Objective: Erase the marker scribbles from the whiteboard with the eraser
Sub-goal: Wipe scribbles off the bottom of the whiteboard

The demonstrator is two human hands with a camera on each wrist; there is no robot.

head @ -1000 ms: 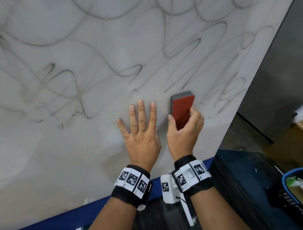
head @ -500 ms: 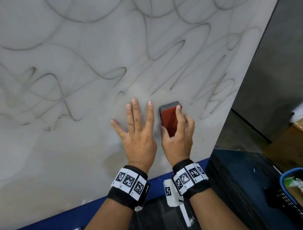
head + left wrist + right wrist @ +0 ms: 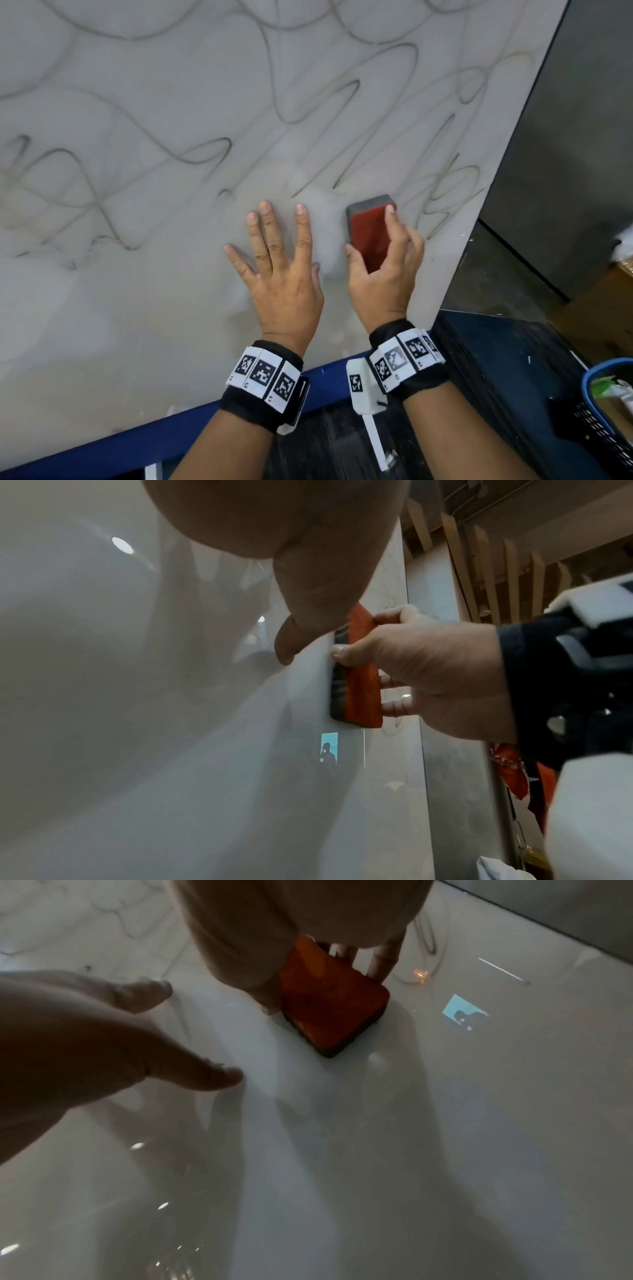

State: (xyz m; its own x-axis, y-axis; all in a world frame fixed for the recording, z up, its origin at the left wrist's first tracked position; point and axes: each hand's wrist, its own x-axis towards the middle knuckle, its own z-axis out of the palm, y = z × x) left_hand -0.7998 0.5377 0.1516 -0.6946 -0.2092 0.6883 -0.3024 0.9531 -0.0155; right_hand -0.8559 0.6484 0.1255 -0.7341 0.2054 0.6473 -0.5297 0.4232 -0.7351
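Note:
The whiteboard [image 3: 137, 308] fills the head view, with grey marker scribbles [image 3: 308, 102] looping over its upper part. My right hand [image 3: 383, 270] grips a red-backed eraser [image 3: 371, 233] with a dark felt face, and the felt lies against the board near its right edge. In the left wrist view the eraser [image 3: 363, 685] stands flat on the board, thumb on one side and fingers on the other. My left hand [image 3: 281, 267] lies flat on the board just left of the eraser, fingers spread and straight. The right wrist view shows the eraser [image 3: 332, 1007] under my fingers.
A blue ledge [image 3: 171, 435] runs along the board's lower edge. The board's right edge [image 3: 479, 212] is close to the eraser, with a dark wall and floor beyond it. A blue-rimmed basket [image 3: 603, 411] sits at the lower right above a dark surface [image 3: 496, 377].
The eraser slid down and left half a second ago, then back up and to the right now, leaving a paler patch between my hands. My left hand stayed flat on the board.

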